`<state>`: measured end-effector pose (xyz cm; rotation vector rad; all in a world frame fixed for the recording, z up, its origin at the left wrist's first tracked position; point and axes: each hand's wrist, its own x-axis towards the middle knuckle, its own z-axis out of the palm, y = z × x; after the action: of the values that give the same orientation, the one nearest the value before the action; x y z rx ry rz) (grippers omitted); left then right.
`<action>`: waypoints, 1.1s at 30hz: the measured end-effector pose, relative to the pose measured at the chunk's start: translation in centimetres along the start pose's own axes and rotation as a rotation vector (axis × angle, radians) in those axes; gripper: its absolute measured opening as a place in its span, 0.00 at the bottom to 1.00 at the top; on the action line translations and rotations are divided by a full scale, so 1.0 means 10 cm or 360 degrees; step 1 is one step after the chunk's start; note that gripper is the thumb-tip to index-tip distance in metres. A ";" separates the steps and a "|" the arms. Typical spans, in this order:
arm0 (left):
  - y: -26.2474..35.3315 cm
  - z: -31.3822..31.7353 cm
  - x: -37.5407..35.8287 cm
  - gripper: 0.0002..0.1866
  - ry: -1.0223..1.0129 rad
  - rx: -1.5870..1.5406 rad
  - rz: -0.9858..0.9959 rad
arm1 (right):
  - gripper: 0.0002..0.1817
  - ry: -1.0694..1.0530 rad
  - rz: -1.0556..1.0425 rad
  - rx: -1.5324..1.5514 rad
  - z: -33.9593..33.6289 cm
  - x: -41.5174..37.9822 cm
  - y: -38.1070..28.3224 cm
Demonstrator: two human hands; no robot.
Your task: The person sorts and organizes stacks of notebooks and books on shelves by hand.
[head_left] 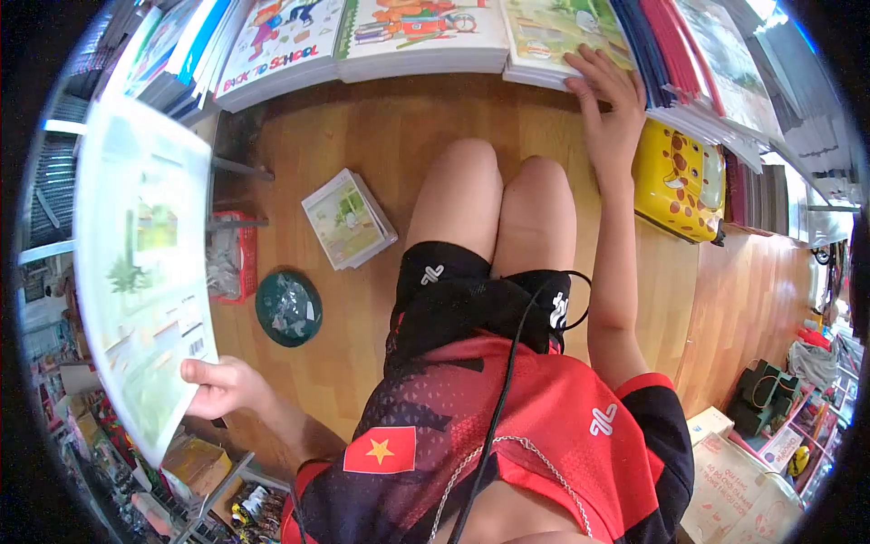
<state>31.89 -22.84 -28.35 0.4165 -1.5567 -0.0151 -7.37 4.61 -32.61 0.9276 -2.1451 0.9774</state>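
Note:
My left hand pinches the lower edge of a thin exercise book, held up at the left. Its pale green-white cover shows a small picture and a barcode, partly washed out by glare. My right hand reaches to the shelf at the top, its fingers stretched out and touching the front corner of a stack of green-covered exercise books. A smaller pile of similar green-covered books lies on the floor to the left of my knees.
Stacks of "Back to School" books and orange-pictured books line the shelf. A yellow giraffe-pattern case stands below at right. A green bowl and red basket sit left; a cardboard box is lower right.

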 end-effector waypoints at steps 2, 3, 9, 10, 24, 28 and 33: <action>0.12 0.32 0.13 0.20 0.0086 -0.0182 0.0120 | 0.12 -0.0023 0.0037 0.0033 -0.03 0.02 -0.01; 0.20 0.52 0.17 0.20 0.0135 -0.0274 0.0183 | 0.12 -0.0034 0.0059 0.0063 -0.04 0.03 -0.01; 1.17 1.55 0.29 0.08 -0.0459 -0.0615 0.0240 | 0.09 0.0137 0.0138 0.0359 -0.17 0.02 -0.07; 1.34 1.71 0.34 0.14 -0.0516 -0.0670 0.0312 | 0.09 0.0195 0.0167 0.0404 -0.23 -0.02 -0.08; 2.40 2.75 -0.52 0.21 -0.1369 -0.0385 0.1061 | 0.04 0.0835 0.0519 0.0713 -0.68 -0.48 -0.25; 2.36 3.10 -0.55 0.25 -0.1448 -0.0290 0.0981 | 0.04 0.0627 0.0472 0.0662 -0.60 -0.47 -0.24; 2.23 3.16 -0.46 0.35 -0.1791 -0.0721 0.0737 | 0.10 0.0281 -0.0049 0.0169 -0.42 -0.04 -0.27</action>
<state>-4.40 -8.69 -28.11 -0.4173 -2.6355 -0.2775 -4.06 6.87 -29.57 0.8865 -1.9429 1.1236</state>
